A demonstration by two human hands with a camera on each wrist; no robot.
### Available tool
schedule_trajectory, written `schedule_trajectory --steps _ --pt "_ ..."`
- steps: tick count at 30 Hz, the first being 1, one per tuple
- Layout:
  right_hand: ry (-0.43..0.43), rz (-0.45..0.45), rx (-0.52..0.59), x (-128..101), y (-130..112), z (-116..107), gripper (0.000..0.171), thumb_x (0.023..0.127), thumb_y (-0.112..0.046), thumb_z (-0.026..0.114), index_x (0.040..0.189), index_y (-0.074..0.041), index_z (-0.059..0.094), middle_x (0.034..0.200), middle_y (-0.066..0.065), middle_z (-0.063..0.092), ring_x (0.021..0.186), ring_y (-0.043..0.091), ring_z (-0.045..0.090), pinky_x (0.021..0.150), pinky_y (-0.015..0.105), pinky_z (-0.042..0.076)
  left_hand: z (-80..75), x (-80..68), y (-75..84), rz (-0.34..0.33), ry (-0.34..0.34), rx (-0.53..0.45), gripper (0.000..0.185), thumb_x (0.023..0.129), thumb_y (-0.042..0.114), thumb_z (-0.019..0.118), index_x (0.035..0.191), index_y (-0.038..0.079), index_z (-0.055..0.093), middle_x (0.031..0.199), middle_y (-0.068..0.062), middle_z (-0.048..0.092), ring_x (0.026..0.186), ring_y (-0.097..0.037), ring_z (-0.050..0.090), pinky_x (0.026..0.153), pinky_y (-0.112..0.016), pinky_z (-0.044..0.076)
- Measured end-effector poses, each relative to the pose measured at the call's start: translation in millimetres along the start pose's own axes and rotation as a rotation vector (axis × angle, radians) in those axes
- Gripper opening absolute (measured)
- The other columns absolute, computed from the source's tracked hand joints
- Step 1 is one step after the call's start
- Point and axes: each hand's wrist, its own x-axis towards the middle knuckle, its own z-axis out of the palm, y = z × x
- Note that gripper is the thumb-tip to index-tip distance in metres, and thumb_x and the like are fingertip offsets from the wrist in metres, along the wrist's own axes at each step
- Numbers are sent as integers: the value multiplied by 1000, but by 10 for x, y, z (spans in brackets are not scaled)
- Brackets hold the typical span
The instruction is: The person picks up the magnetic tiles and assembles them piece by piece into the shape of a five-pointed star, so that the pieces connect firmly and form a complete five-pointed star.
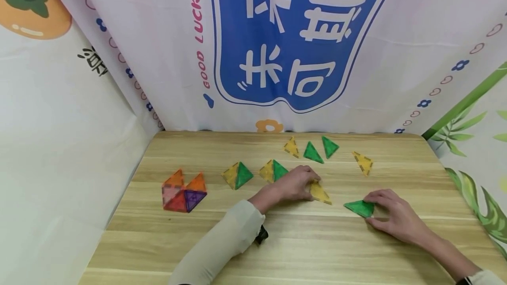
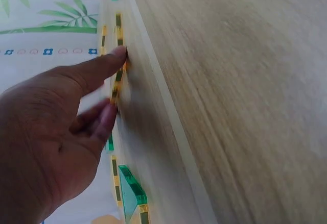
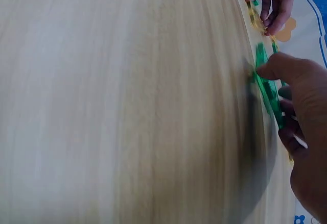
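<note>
Five green triangles [image 1: 360,208], perhaps five yellow [image 1: 319,192]

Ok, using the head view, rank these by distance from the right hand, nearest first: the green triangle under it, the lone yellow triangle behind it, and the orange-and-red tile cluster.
1. Green triangle: at the right hand's fingertips, on its left.
2. Lone yellow triangle: farther back on the table, just behind the hand.
3. Orange-and-red tile cluster: far across, on the table's left side.

A yellow triangle [image 1: 319,191] is touched by the left hand [image 1: 298,182], and a green triangle [image 1: 360,208] by the right hand [image 1: 392,217]. The bench [image 1: 301,250] is light wood with pale stripes. A blue sign [image 1: 293,34] with white letters is seen behind.
</note>
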Motion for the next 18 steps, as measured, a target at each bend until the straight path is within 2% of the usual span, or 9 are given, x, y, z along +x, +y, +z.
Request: schedule_trajectory --steps 6,11,18 --pt "-68 -132 98 -21 9 -60 58 61 -4 96 115 -14 78 120 -3 70 112 7 62 103 3 35 2 48 3 145 -90 -48 58 95 19 82 148 10 61 149 -2 61 142 -14 51 119 -21 36" --pt "-139 -174 149 -32 -45 -68 62 63 -4 96 120 -19 76 123 -4 69 113 9 62 103 4 37 27 92 72 237 -166 -69 59 94 17 84 147 8 61 149 -3 61 142 -12 51 118 -18 35" --pt "-192 -217 196 -50 -130 -36 64 67 -3 95 124 -19 74 127 -3 67 117 11 61 105 5 38 62 128 163 295 -236 -11 59 94 21 83 149 12 61 153 1 58 145 -11 48 121 -18 30"
